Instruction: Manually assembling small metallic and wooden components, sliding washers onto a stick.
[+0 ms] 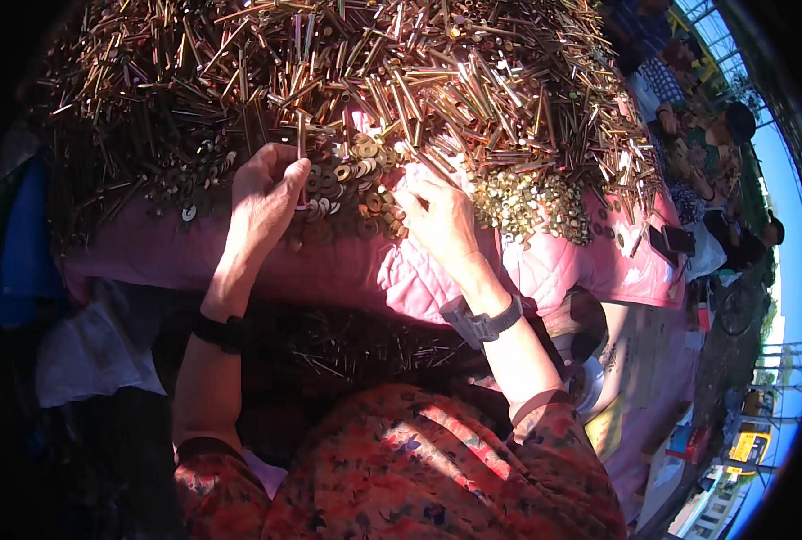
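Observation:
My left hand (268, 191) is closed in a pinch on a slim copper-coloured metal bolt (301, 135), held upright at the near edge of a large heap of similar metal rods and tubes (266, 63). Loose flat washers (333, 180) lie just right of that hand. My right hand (439, 216) has its thumb and fingers bent together beside more washers (378, 205); what they hold, if anything, is too small to make out. To the right of it is a pile of small brassy nuts (527, 202).
A pink quilted cloth (167, 247) covers the work surface under the metal parts. A dark phone-like object (675, 238) lies at its right edge. Below left hangs a pale plastic bag (95, 351). Other people (707, 135) sit at the far right.

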Action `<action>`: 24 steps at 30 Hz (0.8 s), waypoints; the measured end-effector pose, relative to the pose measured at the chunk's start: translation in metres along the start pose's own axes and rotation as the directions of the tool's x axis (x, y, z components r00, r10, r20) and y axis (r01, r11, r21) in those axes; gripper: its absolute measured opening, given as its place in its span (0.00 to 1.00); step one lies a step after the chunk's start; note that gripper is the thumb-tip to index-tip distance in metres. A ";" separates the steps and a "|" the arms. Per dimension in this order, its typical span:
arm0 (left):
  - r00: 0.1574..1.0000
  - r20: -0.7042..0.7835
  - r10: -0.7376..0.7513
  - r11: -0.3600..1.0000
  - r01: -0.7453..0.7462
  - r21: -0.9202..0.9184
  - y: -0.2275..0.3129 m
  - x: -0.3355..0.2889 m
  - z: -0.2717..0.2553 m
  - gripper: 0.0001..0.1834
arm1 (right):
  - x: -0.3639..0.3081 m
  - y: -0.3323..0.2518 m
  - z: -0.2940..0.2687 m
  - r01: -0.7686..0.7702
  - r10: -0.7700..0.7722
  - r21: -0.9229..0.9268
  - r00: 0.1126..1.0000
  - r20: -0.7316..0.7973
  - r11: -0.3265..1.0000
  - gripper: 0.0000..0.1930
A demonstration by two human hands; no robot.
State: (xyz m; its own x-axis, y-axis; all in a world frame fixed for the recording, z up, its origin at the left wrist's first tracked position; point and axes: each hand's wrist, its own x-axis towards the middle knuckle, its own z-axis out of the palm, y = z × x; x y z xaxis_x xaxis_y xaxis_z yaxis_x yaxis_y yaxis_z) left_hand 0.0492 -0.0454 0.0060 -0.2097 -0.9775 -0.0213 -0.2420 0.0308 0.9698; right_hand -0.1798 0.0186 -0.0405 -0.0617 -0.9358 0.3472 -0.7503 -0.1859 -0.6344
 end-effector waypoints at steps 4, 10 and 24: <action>0.990 0.084 -0.116 0.829 0.143 -0.540 -0.004 -0.012 0.016 0.07 | -0.002 -0.012 0.002 0.020 -0.018 0.021 0.995 -0.102 1.000 0.09; 0.938 0.334 -0.091 0.834 0.255 -0.489 -0.002 -0.026 0.034 0.09 | -0.003 -0.040 0.000 -0.116 0.224 0.430 0.952 -0.210 0.896 0.07; 0.934 0.299 -0.195 0.813 0.325 -0.484 -0.003 -0.044 0.052 0.06 | -0.037 -0.052 0.016 -0.109 0.224 0.371 0.933 -0.283 0.922 0.12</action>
State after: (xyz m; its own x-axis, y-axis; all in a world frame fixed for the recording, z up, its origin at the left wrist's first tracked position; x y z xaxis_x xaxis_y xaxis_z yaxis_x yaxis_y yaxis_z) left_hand 0.0097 0.0087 -0.0087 -0.4319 -0.8568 -0.2817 0.1934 -0.3931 0.8989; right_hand -0.1278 0.0578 -0.0310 -0.4115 -0.8298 0.3771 -0.4412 -0.1806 -0.8790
